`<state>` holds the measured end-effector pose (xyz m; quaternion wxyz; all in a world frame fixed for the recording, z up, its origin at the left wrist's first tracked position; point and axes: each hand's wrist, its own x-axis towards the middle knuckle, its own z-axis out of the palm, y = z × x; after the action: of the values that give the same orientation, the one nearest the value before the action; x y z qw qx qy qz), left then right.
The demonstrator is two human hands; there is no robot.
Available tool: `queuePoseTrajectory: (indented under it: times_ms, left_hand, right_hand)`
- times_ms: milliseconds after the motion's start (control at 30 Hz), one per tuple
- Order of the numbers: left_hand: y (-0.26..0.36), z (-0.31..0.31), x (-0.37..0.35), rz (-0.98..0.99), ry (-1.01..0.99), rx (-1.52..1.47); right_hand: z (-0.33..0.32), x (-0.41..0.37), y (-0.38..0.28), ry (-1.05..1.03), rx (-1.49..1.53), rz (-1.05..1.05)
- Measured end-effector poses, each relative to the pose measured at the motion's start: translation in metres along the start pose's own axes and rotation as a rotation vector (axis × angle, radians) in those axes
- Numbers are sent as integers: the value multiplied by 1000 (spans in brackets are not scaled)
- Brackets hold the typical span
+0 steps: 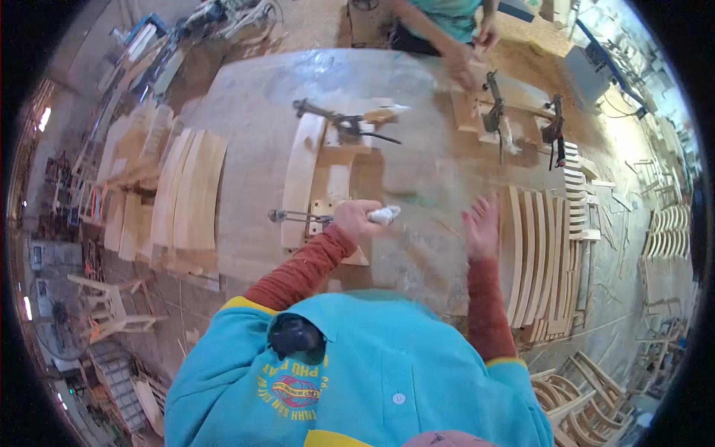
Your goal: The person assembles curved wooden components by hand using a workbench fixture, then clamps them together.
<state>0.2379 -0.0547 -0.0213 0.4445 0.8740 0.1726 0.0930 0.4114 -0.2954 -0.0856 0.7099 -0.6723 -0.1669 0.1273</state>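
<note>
My left hand [356, 221] is closed around the near bar clamp [302, 217], with a whitish handle end [385, 215] sticking out past the fingers. This clamp lies across a pale wooden frame [301, 171], which has a curved outer piece. A second clamp [346, 125] with a dark handle grips the frame's far end. My right hand [482, 227] is held over the table [424, 261], fingers apart and slightly blurred, with nothing in it. Just right of it are stacked curved wooden slats [532, 253].
Opposite me, a co-worker's hand [463, 67] reaches toward another wooden assembly [467, 112] held by two clamps [492, 112]. Flat curved boards [190, 190] are stacked at left. A wooden chair frame [115, 305] stands on the floor, and curved frames [581, 395] lie at lower right.
</note>
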Motion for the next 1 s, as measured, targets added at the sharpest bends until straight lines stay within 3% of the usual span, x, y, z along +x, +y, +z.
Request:
queuePoseTrajectory:
  times_ms: [33,133,167,233,367,400,533,633,733,800,867,967,1000]
  left_hand:
    - [6,-2,-23,64,14,-21]
    - [10,-29,-85,313,52,56]
    - [12,-34,-101,361,119,97]
    - [12,-39,-125,464,271,187]
    - [-9,-48,-160,324,582,359]
    - [-13,-45,-165,279,624,404]
    - [-22,-54,-169,164,785,568]
    - [-31,-82,-162,132,923,477]
    - [-31,-96,-159,24,819,391]
    - [-34,-107,-147,88,637,368]
    - [-37,-118,-128,173,539,268]
    - [-54,-147,-90,110,542,-180]
    - [-68,-149,-74,45,457,-211]
  right_hand:
    - [29,7,-3,-115,60,3]
    - [100,18,-7,-137,-25,-204]
    - [115,16,-8,-108,-5,-311]
    - [132,4,-9,-150,94,-291]
    - [145,1,-15,-298,200,-170]
    - [140,0,-10,-343,233,-254]
    - [116,-30,-35,-477,-121,-358]
    - [103,-64,-55,-624,-306,-482]
    - [90,-100,-66,-762,-352,-609]
    - [91,-122,-83,-808,-360,-623]
    - [81,-138,-92,-795,-427,-541]
    - [72,-152,-97,-738,-459,-403]
    - [66,-154,-100,-716,-460,-321]
